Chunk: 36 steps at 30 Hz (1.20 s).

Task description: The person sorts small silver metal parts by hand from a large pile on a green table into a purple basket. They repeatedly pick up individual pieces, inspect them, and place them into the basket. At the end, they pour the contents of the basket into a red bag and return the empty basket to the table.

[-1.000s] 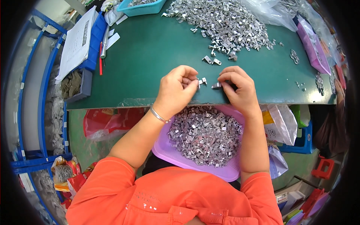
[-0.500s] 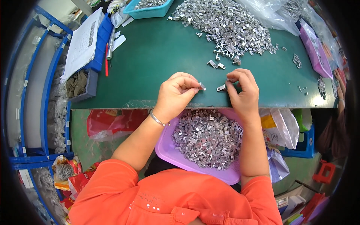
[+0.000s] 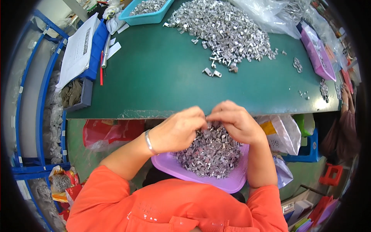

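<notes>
Basket [image 3: 232, 186] sat at six o'clock, probably kept close for short reach; metal brackets [image 3: 208, 156] lay inside, another heap [image 3: 228, 33] at twelve. Your left hand [image 3: 177, 129] and right hand [image 3: 240, 124] hovered over its far side, fingers narrow; whether they held anything, I couldn't tell.

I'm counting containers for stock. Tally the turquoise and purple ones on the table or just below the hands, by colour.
Turquoise: 1 (turquoise basket, far side of the green table)
Purple: 2 (purple basket below the left hand and right hand; purple tray at the table's right end)
Total: 3
</notes>
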Each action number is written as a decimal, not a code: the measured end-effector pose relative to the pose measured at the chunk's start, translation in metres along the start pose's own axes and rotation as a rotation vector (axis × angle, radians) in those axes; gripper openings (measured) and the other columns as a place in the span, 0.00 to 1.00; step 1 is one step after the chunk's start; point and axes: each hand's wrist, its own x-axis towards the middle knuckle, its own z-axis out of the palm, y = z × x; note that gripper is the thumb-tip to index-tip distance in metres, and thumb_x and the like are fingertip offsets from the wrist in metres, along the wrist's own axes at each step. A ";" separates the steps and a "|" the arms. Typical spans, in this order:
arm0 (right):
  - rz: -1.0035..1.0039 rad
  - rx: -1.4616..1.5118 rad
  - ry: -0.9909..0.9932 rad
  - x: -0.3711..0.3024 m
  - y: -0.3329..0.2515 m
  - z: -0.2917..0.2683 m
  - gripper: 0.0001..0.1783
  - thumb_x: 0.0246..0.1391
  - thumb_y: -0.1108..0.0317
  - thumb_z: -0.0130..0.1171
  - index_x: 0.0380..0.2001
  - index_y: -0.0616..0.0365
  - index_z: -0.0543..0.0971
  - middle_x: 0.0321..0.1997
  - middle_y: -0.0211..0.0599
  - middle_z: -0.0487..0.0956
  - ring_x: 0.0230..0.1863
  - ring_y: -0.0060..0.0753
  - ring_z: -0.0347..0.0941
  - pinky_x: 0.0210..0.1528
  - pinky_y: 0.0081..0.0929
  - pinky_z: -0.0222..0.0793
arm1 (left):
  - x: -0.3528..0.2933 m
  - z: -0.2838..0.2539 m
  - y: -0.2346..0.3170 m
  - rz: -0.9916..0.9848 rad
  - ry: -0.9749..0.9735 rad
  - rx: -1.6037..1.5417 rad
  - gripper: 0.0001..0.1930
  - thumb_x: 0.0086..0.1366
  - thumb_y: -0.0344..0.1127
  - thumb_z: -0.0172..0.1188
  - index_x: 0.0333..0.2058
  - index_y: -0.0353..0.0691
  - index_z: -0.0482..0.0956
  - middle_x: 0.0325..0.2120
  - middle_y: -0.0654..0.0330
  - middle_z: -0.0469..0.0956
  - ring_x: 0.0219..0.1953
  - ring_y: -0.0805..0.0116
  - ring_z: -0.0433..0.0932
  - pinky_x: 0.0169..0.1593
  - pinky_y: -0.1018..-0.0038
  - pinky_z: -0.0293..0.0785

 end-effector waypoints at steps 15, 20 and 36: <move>0.076 -0.202 0.365 0.034 0.042 -0.017 0.20 0.56 0.79 0.50 0.52 0.61 0.75 0.57 0.46 0.71 0.60 0.47 0.65 0.64 0.35 0.59 | 0.075 -0.001 -0.068 -0.046 0.167 0.133 0.21 0.52 0.12 0.45 0.45 0.34 0.73 0.41 0.50 0.73 0.40 0.54 0.77 0.47 0.66 0.75; 0.242 -0.081 0.796 0.002 0.030 -0.013 0.12 0.57 0.79 0.52 0.44 0.61 0.78 0.46 0.41 0.76 0.46 0.35 0.74 0.48 0.25 0.70 | 0.031 -0.008 -0.034 -0.251 0.341 -0.029 0.17 0.57 0.14 0.47 0.44 0.33 0.74 0.37 0.55 0.73 0.35 0.66 0.78 0.44 0.73 0.75; 0.221 -0.379 0.640 0.003 0.025 0.002 0.15 0.45 0.81 0.63 0.39 0.60 0.79 0.32 0.40 0.76 0.34 0.41 0.73 0.39 0.33 0.70 | 0.020 0.012 -0.025 -0.315 0.450 -0.097 0.12 0.54 0.24 0.63 0.39 0.38 0.77 0.32 0.64 0.79 0.32 0.77 0.79 0.36 0.79 0.70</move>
